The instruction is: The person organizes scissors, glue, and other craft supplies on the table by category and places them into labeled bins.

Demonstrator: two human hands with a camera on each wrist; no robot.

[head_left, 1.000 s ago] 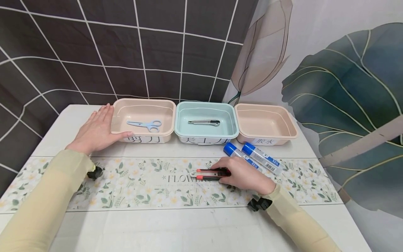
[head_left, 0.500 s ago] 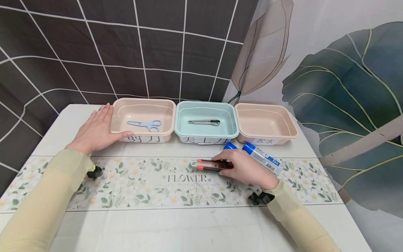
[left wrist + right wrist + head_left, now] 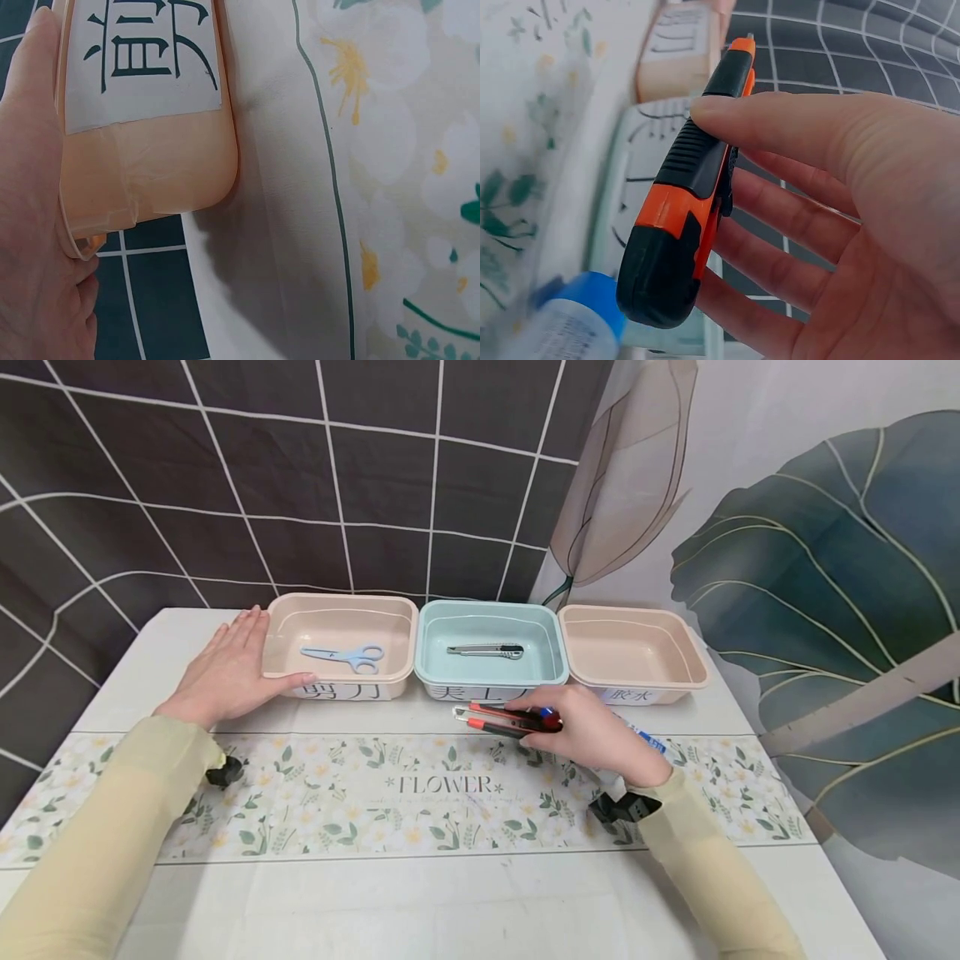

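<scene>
The knife (image 3: 690, 161) is in your right hand (image 3: 592, 727), above the counter (image 3: 300, 910) and just in front of the blue bin (image 3: 491, 608), nose pointing left. Your right fingers pinch it, thumb on one side, fingertips on the other. Your left hand (image 3: 225, 668) bears on the left bin (image 3: 341, 597), fingers straight along its end, thumb on the front rim.

Judged step: carrying the knife. Findings: a small pale tip shows at the nose; whether it is bare blade cannot be told. Treat it as sharp and direct it away from your left hand. The glue (image 3: 570, 330) lies close under your right hand, so lift before moving sideways. Should you cross the blue bin's rim, clear it fully, then lower the knife level beside the grey knife (image 3: 486, 651) rather than dropping it.
</scene>
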